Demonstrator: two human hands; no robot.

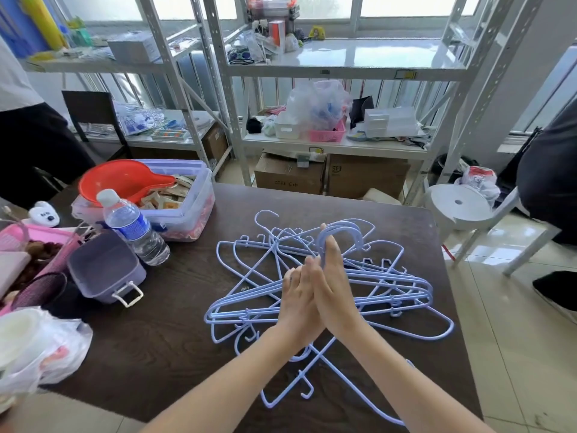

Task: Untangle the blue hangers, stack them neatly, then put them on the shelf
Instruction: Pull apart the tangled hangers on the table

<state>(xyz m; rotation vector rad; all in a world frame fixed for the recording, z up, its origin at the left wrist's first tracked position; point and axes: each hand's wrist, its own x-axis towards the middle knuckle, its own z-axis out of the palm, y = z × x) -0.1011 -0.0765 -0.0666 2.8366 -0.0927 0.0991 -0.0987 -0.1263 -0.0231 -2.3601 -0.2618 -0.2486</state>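
Note:
A tangled pile of pale blue hangers (pixel 396 295) lies on the dark wooden table (pixel 175 307), right of centre. Both my hands meet over the pile's middle. My right hand (pixel 335 292) is closed around the necks of a bunch of several aligned hangers, whose hooks (pixel 343 229) curve up beyond my fingertips. My left hand (pixel 296 304) presses against the right hand and grips the same bunch from the left. Other hangers stick out loosely toward me and to the left. A white metal shelf (pixel 359 57) stands beyond the table.
On the table's left stand a water bottle (pixel 134 228), a purple tub (pixel 104 268), a clear box with a red scoop (pixel 184 195), a pink basket (pixel 37 242) and plastic bags (pixel 40 348). A white stool (pixel 462 206) stands at right. People stand at both sides.

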